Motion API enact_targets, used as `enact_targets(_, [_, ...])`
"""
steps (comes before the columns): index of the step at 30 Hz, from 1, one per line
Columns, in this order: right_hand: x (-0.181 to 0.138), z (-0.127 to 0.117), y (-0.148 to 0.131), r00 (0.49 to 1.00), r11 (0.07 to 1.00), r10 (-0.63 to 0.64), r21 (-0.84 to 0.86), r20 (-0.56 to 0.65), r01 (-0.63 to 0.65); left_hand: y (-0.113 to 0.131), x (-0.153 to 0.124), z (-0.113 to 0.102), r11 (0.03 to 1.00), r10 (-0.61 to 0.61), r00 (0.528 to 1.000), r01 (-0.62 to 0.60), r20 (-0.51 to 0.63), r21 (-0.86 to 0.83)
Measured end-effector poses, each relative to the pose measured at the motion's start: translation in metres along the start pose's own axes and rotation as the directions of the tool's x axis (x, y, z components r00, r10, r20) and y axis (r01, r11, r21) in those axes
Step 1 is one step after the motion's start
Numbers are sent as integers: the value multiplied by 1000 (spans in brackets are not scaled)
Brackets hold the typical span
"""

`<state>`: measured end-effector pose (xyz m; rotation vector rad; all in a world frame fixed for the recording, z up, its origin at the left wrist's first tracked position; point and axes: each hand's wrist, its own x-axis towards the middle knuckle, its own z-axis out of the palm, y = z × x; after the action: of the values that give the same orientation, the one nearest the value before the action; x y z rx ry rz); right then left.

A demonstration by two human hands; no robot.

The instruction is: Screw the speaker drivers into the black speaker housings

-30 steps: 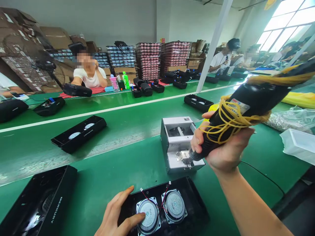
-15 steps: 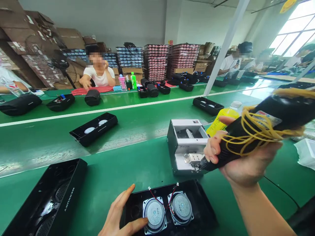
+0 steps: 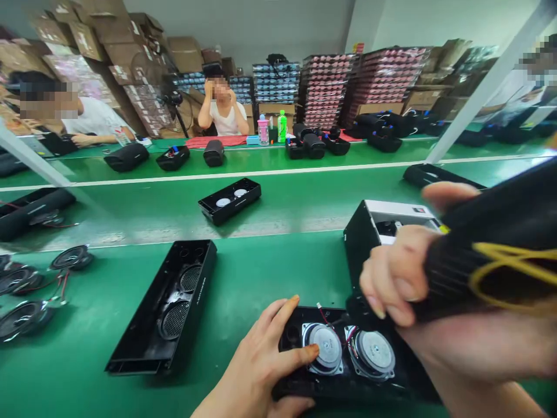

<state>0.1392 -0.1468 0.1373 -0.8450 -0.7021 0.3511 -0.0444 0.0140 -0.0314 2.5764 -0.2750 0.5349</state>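
Note:
My right hand [image 3: 400,278] is wrapped round a thick black electric screwdriver [image 3: 500,220] with yellow rubber bands wound on it. Its dark nose points down near the far edge of a black speaker housing [image 3: 300,383]; the tip is hard to make out. Two round silver speakers, a left one [image 3: 327,348] and a right one [image 3: 376,351], sit in this housing with thin wires between them. My left hand [image 3: 265,360] spans the housing's left end, one fingertip on the left speaker. Behind the screwdriver stands a grey-and-black screw feeder box [image 3: 365,238], partly covered.
An open black housing [image 3: 169,307] with two grilles lies to the left. Loose speakers [image 3: 26,313] lie at far left. Across the line rests another housing [image 3: 230,200] with speakers. A co-worker [image 3: 224,110] sits opposite, another person [image 3: 96,122] further left.
My right hand has lowered the screwdriver from beside the screw feeder to over the housing. The view has swung left. The co-worker opposite has raised both hands to the head.

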Motion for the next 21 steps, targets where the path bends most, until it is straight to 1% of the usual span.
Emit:
enact_targets(2, [0, 14, 23, 998, 999, -6, 49, 61, 3, 5, 3, -4, 1000, -20, 1000, 20, 5, -22])
enact_targets(4, [0, 19, 45, 996, 997, 20, 66, 92, -26, 9, 4, -6, 998, -38, 999, 38, 1, -52])
enact_targets(6, [-2, 17, 61, 987, 995, 73, 54, 144, -82, 9, 5, -7, 995, -72, 997, 73, 23, -74])
enact_targets(8, [-4, 11, 71, 976, 992, 112, 30, 188, -119, 8, 5, -7, 990, -109, 993, 114, 52, -85])
enact_targets(10, [-6, 7, 77, 972, 989, 147, 0, 181, -150, 8, 5, -7, 986, -135, 989, 141, 68, -90])
enact_targets(13, [-8, 6, 77, 977, 983, 182, -33, 112, -179, 12, 6, -8, 985, -145, 987, 150, 67, -88])
enact_targets(19, [-10, 8, 75, 975, 975, 214, -73, 65, -209, 20, 11, -13, 980, -165, 983, 173, 78, -96])
enact_targets(21, [-10, 5, 76, 971, 972, 226, -83, 76, -219, 22, 12, -15, 978, -171, 982, 179, 81, -103])
